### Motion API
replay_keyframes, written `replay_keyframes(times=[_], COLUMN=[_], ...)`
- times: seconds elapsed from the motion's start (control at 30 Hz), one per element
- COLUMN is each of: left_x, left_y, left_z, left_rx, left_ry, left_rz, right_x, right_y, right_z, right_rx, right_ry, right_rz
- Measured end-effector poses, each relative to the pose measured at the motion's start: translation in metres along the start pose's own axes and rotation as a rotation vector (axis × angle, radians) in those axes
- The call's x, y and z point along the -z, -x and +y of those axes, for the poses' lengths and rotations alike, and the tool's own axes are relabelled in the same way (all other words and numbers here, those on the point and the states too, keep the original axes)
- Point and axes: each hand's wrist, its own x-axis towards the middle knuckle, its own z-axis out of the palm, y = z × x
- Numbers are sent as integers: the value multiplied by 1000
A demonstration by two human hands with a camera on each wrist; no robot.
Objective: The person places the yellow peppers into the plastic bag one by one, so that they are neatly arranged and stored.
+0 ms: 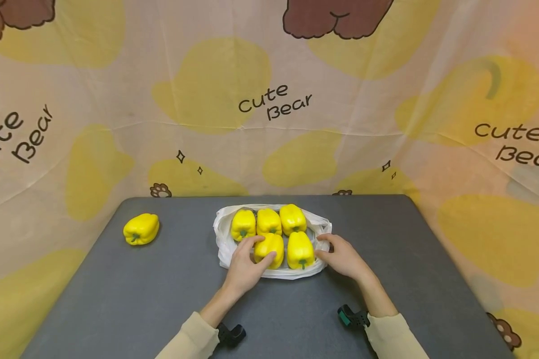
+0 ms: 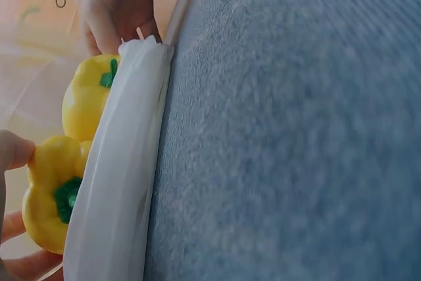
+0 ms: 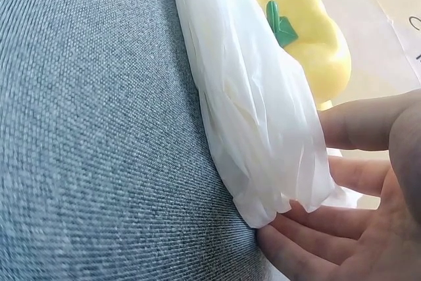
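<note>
A white plastic bag (image 1: 226, 249) lies on the table with its mouth spread wide and several yellow bell peppers inside. My left hand (image 1: 244, 267) grips the front-left yellow bell pepper (image 1: 273, 248), thumb on one side and fingers on the other; its green stem shows in the left wrist view. At the bag's right end, my right hand (image 1: 343, 255) holds the rolled rim between thumb and fingers. Beside that hand sits the front-right yellow bell pepper (image 1: 300, 249). In the right wrist view, the bag's side (image 3: 256, 110) partly hides the peppers behind it.
Another yellow bell pepper (image 1: 141, 229) lies alone at the table's back left. The grey table (image 1: 170, 284) ends at a printed cloth backdrop (image 1: 292, 159) behind and on both sides. Each wrist wears a dark strap-on camera.
</note>
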Motion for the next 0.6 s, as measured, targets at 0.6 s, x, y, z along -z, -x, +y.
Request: replay_keyframes(times=[0.6], left_x=[-10], left_y=[1], left_z=[7], left_rx=[55], left_ry=[-17], left_rz=[22], right_x=[1], right_y=[0], right_z=[0], right_rx=[-9], right_ry=[11], right_rz=[-5])
